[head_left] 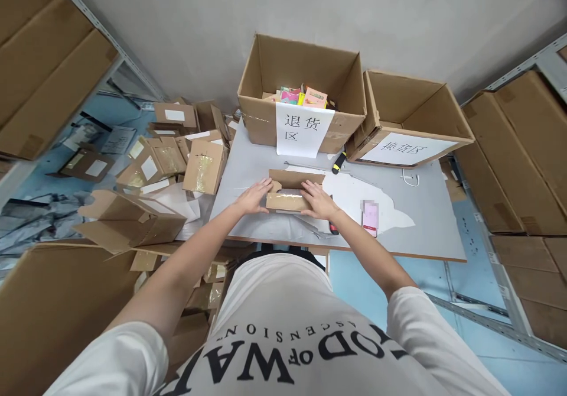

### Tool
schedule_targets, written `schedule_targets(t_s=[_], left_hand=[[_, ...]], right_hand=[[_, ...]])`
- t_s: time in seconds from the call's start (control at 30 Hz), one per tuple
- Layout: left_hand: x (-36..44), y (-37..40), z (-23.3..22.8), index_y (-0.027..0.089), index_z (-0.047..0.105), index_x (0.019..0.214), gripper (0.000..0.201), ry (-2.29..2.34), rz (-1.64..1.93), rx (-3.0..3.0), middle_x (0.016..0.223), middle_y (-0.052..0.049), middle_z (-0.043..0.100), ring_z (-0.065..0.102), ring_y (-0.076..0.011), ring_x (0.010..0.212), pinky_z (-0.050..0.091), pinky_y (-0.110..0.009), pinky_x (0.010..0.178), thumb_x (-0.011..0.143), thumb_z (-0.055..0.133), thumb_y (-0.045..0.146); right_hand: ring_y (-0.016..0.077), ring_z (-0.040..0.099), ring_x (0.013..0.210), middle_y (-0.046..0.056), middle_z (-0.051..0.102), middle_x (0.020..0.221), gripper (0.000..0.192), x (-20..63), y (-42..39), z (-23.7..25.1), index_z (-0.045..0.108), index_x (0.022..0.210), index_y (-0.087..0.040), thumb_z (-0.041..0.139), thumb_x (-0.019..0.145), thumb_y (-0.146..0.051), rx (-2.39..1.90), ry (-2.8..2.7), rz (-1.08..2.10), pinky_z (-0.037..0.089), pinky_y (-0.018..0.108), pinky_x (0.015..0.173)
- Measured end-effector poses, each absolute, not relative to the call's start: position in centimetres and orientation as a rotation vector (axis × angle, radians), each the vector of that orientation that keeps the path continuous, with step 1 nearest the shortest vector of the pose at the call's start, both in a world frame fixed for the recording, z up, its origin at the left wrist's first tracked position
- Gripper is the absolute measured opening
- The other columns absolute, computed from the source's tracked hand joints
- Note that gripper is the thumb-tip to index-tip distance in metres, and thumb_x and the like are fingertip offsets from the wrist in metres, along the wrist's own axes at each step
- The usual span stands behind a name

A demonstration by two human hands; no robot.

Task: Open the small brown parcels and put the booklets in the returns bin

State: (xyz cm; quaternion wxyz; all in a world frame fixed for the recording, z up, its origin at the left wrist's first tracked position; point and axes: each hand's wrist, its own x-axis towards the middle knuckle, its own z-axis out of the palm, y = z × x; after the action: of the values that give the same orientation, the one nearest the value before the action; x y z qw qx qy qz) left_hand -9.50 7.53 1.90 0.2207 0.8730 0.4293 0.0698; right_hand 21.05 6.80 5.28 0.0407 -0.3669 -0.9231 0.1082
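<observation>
A small cardboard box (287, 202) lies on the table's front part with its lid flap raised at the back. Clear tape shows along its front panel. My left hand (256, 197) grips its left end, fingers at the side flap and thumb low near the front corner. My right hand (319, 200) holds the opposite end, its fingers reaching over the edge into the opening. What lies inside the box I cannot make out. Near my right hand, a red and black tool (333, 228) is partly hidden by my wrist.
Behind stand two large open cartons with paper signs: one (261, 125) holding colourful packets, another (376, 112) to its right. A yellow-black cutter (339, 162) and a phone (370, 217) lie on the grey table (425, 207). Used boxes (204, 165) pile up at left.
</observation>
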Motion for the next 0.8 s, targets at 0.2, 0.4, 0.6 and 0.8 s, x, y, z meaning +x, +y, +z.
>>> schedule_targets(t_s=[0.2,0.4,0.6,0.8], left_hand=[[-9.3,9.0,1.6,0.012,0.025,0.145,0.095,1.189,0.0,2.388,0.153,-0.021,0.021,0.023,-0.0251,0.142,0.024,-0.04,0.113,0.066,0.072,0.035],[-9.3,8.7,2.5,0.008,0.018,0.147,0.089,1.15,-0.109,2.447,0.155,-0.018,0.015,0.016,-0.0222,0.143,0.021,-0.041,0.114,0.069,0.058,0.023],[-7.5,7.0,4.0,0.012,0.035,0.141,0.069,1.405,-0.073,2.439,0.15,-0.015,0.032,0.03,-0.0296,0.138,0.011,-0.055,0.113,0.076,0.048,0.028],[-2.4,6.8,5.4,0.014,0.064,0.111,0.039,1.249,-0.011,2.633,0.111,-0.015,0.065,0.054,-0.0296,0.115,0.009,-0.049,0.114,0.082,0.046,0.034]], right_hand=[[0.0235,0.053,0.121,0.015,0.06,0.125,0.035,20.2,2.3,4.7,0.056,0.12,-0.016,0.037,0.091,-0.011,-1.387,-2.879,0.332,0.037,0.041,0.106],[0.0247,0.025,0.141,0.013,0.032,0.151,0.059,20.6,-2.6,1.7,0.036,0.143,-0.016,0.032,0.086,-0.003,-1.386,-2.858,0.345,0.027,0.048,0.112],[0.025,0.04,0.133,0.011,0.044,0.144,0.051,20.4,-1.5,3.3,0.05,0.133,-0.016,0.039,0.084,-0.009,-1.426,-2.773,0.498,0.035,0.043,0.107],[0.0246,0.061,0.105,0.013,0.067,0.114,0.036,17.7,5.2,7.2,0.064,0.111,-0.015,0.044,0.082,-0.007,-1.576,-2.87,0.446,0.046,0.034,0.088]])
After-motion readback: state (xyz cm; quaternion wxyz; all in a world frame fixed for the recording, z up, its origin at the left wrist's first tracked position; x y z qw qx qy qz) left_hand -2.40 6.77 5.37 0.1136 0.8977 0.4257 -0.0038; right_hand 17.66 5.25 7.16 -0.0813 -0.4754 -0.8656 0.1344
